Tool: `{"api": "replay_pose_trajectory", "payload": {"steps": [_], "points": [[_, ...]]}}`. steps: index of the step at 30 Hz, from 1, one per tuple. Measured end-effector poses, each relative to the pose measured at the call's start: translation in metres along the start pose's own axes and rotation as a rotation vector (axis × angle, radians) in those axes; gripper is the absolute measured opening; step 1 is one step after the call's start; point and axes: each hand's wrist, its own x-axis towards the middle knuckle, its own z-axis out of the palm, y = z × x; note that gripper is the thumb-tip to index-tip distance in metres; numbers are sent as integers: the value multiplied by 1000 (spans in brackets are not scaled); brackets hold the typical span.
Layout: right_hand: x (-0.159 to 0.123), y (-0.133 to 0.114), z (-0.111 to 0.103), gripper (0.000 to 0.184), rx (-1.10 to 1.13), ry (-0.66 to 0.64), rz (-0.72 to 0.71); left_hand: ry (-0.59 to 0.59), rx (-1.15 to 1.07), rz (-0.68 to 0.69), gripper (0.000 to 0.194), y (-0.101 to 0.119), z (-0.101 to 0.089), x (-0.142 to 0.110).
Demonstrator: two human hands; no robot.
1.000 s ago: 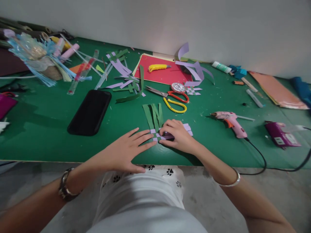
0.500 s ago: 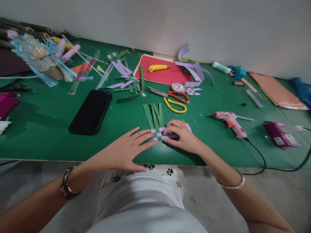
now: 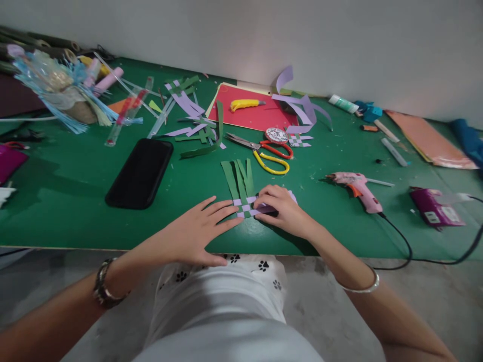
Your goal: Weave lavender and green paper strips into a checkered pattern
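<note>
A small woven piece of green and purple paper strips (image 3: 246,207) lies flat near the front edge of the green table. Its loose green ends (image 3: 240,178) point away from me, and purple ends run right, under my right hand. My left hand (image 3: 196,229) is spread, its fingertips resting on the left side of the weave. My right hand (image 3: 281,208) curls over the purple strips, thumb and fingers closed on them; part of the strips is hidden beneath it. Scissors (image 3: 262,151) with red and yellow handles lie beyond the weave.
A black phone (image 3: 139,173) lies at left. Ahead are a yellow cutter (image 3: 245,104) on red paper (image 3: 241,118), curled purple strips (image 3: 305,108) and paper scraps (image 3: 188,105). At right, a pink glue gun (image 3: 358,188) trails a cable by a purple box (image 3: 435,207).
Both hands and the woven strips stay practically where they were. The whole view has shifted very slightly.
</note>
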Motion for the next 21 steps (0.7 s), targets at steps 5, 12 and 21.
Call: {"api": "replay_pose_trajectory", "payload": {"steps": [5,12,21], "points": [[1,-1,0,10,6,4,7,30,24,3,79,1,0,0],[1,0,-1,9,128,48,23,27,10,-3,79,1,0,0],[-7,2,5,11,-21,140,-23,34,-43,-11,78,-1,2,-2]]}}
